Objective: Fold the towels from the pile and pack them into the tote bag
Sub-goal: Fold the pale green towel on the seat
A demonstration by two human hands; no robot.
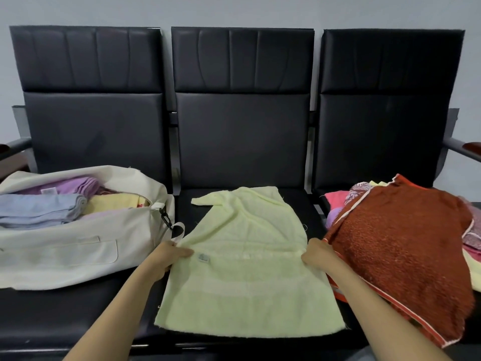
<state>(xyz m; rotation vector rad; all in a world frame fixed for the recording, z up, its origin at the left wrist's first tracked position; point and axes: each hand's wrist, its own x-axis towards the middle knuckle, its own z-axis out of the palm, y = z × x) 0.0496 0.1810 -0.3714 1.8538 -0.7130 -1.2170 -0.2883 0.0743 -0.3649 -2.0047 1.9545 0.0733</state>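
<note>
Left hand (170, 254) and right hand (318, 252) pinch the yellow towel (242, 269); its rumpled far corner could fold crooked.

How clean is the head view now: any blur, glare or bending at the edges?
Head view: soft even light, faint sheen on the seat backs, which bow toward the edges; the yellow towel, left hand and right hand look slightly soft, not smeared.
</note>
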